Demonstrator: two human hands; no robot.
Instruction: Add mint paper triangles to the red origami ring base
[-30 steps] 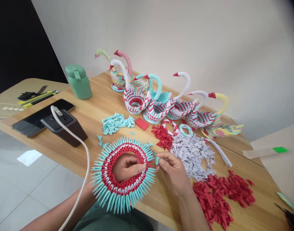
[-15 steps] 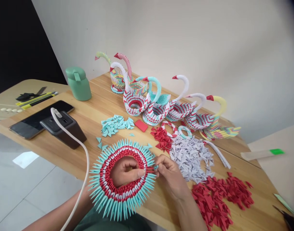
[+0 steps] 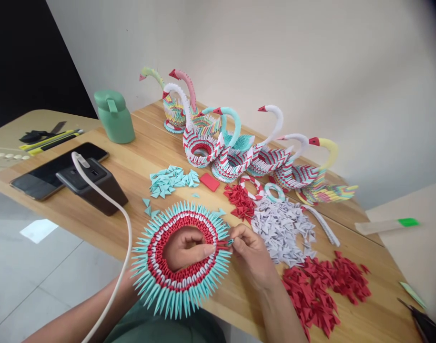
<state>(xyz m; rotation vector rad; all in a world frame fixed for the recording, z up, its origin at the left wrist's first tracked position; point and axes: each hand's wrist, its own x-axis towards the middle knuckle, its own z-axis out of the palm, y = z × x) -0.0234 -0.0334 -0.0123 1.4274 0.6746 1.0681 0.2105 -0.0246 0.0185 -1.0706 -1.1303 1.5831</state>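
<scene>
A round ring of folded paper pieces (image 3: 160, 286), red and white inside with teal spikes outside, sits at the near table edge. My left hand (image 3: 187, 248) reaches up through its middle, fingers closed on the inner rim at the right side. My right hand (image 3: 248, 252) is just outside the ring, pinching a small teal paper piece (image 3: 231, 242) against the rim's right edge. Loose piles lie close by: teal pieces (image 3: 171, 180), white pieces (image 3: 284, 228), a small red pile (image 3: 241, 200) and a large red pile (image 3: 319, 293).
Several finished paper swans (image 3: 235, 152) stand in a row along the wall. A green jug (image 3: 114, 116), a phone (image 3: 46, 174), a dark charger block (image 3: 96, 183) with a white cable (image 3: 126, 238), and pens (image 3: 48, 140) occupy the left. The wooden table (image 3: 132, 157) edge runs under my arms.
My right hand has brought the teal piece left, from a little off the ring to touching its rim. The left hand keeps its hold.
</scene>
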